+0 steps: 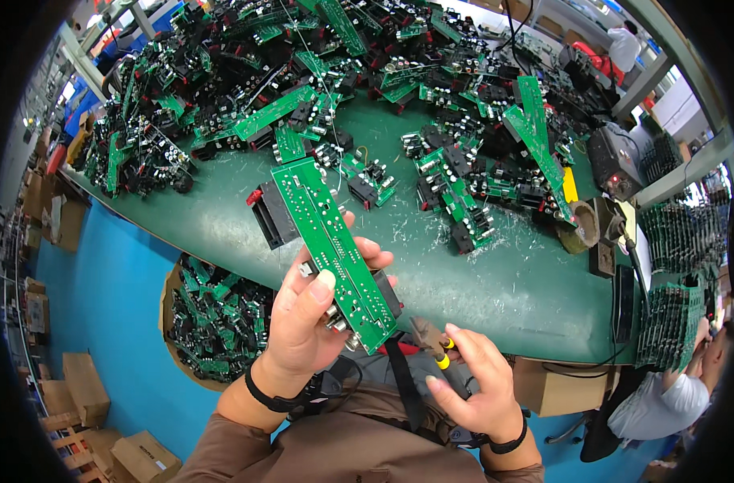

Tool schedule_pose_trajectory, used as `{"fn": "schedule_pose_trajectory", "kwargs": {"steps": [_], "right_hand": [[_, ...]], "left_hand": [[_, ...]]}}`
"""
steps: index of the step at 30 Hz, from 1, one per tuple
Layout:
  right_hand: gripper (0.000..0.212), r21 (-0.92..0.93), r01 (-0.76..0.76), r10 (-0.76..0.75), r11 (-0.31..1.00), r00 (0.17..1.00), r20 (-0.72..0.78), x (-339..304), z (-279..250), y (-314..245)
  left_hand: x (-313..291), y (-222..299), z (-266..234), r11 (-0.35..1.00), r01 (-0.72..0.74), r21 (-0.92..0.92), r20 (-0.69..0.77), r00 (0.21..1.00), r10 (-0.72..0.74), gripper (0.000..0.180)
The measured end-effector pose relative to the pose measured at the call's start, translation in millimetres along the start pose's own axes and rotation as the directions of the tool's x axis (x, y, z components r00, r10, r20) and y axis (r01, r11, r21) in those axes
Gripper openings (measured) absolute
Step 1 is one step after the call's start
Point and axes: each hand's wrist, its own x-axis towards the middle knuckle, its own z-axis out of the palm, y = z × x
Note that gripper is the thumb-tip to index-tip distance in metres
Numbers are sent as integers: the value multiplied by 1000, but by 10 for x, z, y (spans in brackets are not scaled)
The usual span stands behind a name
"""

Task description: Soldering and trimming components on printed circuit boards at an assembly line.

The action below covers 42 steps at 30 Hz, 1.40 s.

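A long green circuit board (332,249) is gripped in my left hand (296,326), its soldered side facing up. My thumb presses on the near left edge, and the fingertips come round the right side. Black connector blocks and metal jacks stick out from under the board. Beside its near end, my right hand (487,386) holds a pair of cutting pliers (433,342) with dark and yellow handles. The jaws point up toward the board without touching it; whether they are parted is hard to make out.
A large heap of circuit boards (254,72) covers the far side of the green table (496,294). Below the table's left edge, a cardboard box (167,310) is full of boards. A soldering iron stand (580,229) is at the right. Another person (665,406) sits beyond it near stacked boards.
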Motion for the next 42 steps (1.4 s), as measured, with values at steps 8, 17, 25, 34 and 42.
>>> {"fn": "schedule_pose_trajectory", "kwargs": {"steps": [8, 17, 25, 34, 42], "right_hand": [[63, -88, 88, -85, 992, 996, 40, -4, -2, -6], [68, -402, 192, -197, 895, 980, 29, 18, -85, 17], [53, -591, 326, -374, 738, 926, 43, 58, -151, 33], [47, -672, 393, -439, 628, 892, 112, 109, -213, 64], [52, -597, 348, -385, 723, 920, 71, 48, -107, 168]], "left_hand": [[-11, 41, 62, 987, -25, 159, -44, 999, 33, 75], [-27, 88, 60, 991, 88, 102, -54, 995, -83, 59], [-25, 57, 17, 960, 257, 110, -97, 964, -246, 56], [-20, -8, -80, 941, 330, 74, -43, 944, -328, 52], [11, -50, -32, 943, 300, 144, -95, 953, -288, 49]]}}
